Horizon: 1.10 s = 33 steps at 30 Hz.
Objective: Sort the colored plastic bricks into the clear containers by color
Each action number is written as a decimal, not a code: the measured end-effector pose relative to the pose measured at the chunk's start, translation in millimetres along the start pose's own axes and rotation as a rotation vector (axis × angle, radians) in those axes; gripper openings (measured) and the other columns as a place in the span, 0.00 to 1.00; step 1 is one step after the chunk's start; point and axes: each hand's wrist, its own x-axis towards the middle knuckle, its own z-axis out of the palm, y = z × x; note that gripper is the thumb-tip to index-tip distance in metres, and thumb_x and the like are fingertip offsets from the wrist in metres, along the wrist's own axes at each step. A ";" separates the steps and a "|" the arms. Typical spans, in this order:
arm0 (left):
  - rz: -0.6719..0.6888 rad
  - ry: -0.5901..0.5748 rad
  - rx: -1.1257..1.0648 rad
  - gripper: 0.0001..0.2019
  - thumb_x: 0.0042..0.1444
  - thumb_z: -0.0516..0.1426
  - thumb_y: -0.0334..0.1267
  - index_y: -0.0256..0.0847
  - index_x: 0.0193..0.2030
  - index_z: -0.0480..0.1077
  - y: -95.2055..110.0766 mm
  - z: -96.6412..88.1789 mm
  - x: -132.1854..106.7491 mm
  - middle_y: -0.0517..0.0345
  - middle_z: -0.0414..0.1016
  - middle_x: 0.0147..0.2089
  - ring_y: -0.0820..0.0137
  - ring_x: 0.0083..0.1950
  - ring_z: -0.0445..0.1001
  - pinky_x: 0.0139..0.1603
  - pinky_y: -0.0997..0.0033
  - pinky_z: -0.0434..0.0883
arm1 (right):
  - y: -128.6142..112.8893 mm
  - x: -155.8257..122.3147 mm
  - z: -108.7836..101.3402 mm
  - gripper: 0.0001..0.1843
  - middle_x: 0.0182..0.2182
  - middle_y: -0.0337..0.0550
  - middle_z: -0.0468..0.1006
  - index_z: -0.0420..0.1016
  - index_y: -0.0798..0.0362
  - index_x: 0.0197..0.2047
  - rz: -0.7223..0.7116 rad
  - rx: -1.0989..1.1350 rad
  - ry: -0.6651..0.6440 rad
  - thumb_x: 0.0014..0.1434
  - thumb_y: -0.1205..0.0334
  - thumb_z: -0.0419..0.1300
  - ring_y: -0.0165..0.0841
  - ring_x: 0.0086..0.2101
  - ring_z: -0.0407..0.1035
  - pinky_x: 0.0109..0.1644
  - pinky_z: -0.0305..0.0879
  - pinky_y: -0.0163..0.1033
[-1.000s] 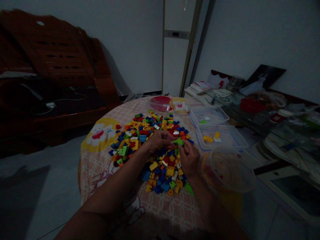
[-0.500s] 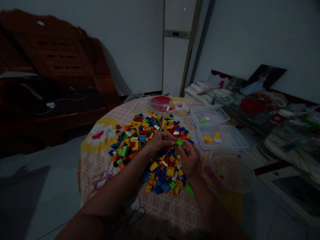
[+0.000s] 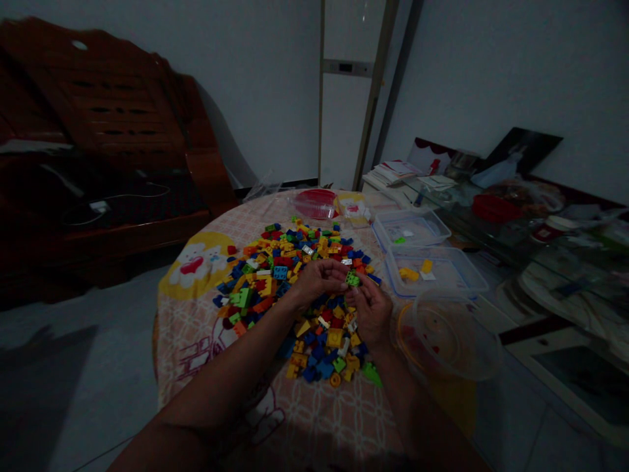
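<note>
Left grip: the left hand (image 3: 317, 280) has its fingertips closed on one side of a small green brick (image 3: 352, 279).
Right grip: the right hand (image 3: 372, 312) meets it from the other side, thumb and fingers pinched on the same brick. In this dim view it appears that both hands bear it, though which one carries the load cannot be told.
Held piece: the green brick is lifted just above the near-right part of the pile, clear of the cloth.
Pile: a loose heap of bricks (image 3: 273, 263) in red, yellow, blue and green is spread across the middle of the bench (image 3: 206, 328), directly under both hands.
Round tub (image 3: 491, 357): clear, just beside the right hand at the bench's edge, with little visible inside.
Near box (image 3: 472, 280): clear and rectangular, holding only a few yellow bricks (image 3: 409, 273).
Far box (image 3: 379, 233): beyond the near box, holding a few small pieces.
Red lid (image 3: 314, 203): at the far side of the bench.
Progress (judged): a handful of pieces lie in the boxes and nearly all lie in the heap, so this is an early stage.
</note>
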 end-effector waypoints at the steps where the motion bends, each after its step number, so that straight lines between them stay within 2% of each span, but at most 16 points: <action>1: 0.000 0.010 0.002 0.23 0.34 0.73 0.34 0.34 0.40 0.75 0.4 0.7 -0.6 0.57 0.79 0.32 0.73 0.31 0.76 0.36 0.74 0.74 | -0.6 0.4 0.2 0.20 0.27 0.41 0.79 0.76 0.56 0.52 0.012 0.012 -0.004 0.60 0.55 0.60 0.31 0.26 0.73 0.33 0.73 0.37; 7: -0.074 -0.027 -0.046 0.27 0.38 0.72 0.34 0.34 0.48 0.75 -2.3 -0.8 -2.8 0.57 0.80 0.32 0.72 0.32 0.78 0.38 0.73 0.75 | -1.7 2.9 0.4 0.21 0.25 0.40 0.78 0.78 0.57 0.49 0.094 0.104 0.012 0.57 0.52 0.63 0.30 0.24 0.71 0.29 0.71 0.36; 12: -0.125 -0.045 -0.131 0.25 0.39 0.72 0.33 0.34 0.46 0.75 -3.9 -0.9 -3.0 0.52 0.81 0.36 0.69 0.35 0.80 0.41 0.71 0.77 | -1.5 5.3 -2.0 0.21 0.22 0.36 0.76 0.80 0.56 0.47 0.170 0.203 0.007 0.55 0.51 0.65 0.28 0.21 0.67 0.25 0.69 0.34; 21: -0.110 -0.022 -0.151 0.22 0.41 0.70 0.31 0.33 0.45 0.74 -4.5 -1.0 -2.2 0.52 0.81 0.34 0.68 0.35 0.80 0.40 0.71 0.77 | -0.9 6.9 -2.8 0.22 0.22 0.35 0.76 0.80 0.55 0.49 0.212 0.251 -0.025 0.54 0.51 0.64 0.27 0.20 0.68 0.25 0.68 0.33; 28: -0.103 0.006 -0.155 0.26 0.36 0.73 0.34 0.33 0.44 0.74 -9.9 2.4 -1.2 0.54 0.80 0.33 0.69 0.33 0.79 0.38 0.71 0.76 | -2.2 7.4 -1.8 0.23 0.21 0.34 0.76 0.79 0.56 0.49 0.209 0.244 -0.012 0.52 0.53 0.65 0.27 0.18 0.67 0.23 0.68 0.34; 31: -0.074 0.005 -0.113 0.25 0.38 0.71 0.36 0.33 0.45 0.75 -15.5 4.3 0.2 0.55 0.80 0.33 0.69 0.34 0.79 0.40 0.69 0.75 | -2.0 7.3 -3.4 0.23 0.20 0.34 0.75 0.79 0.57 0.48 0.228 0.224 0.024 0.51 0.53 0.65 0.27 0.18 0.67 0.23 0.67 0.34; 33: -0.028 0.006 -0.014 0.22 0.40 0.69 0.35 0.34 0.44 0.75 -19.7 3.2 1.5 0.56 0.79 0.31 0.70 0.31 0.78 0.38 0.70 0.74 | -1.3 7.1 -5.1 0.23 0.20 0.35 0.75 0.79 0.57 0.47 0.244 0.217 0.046 0.51 0.53 0.66 0.27 0.18 0.67 0.23 0.67 0.34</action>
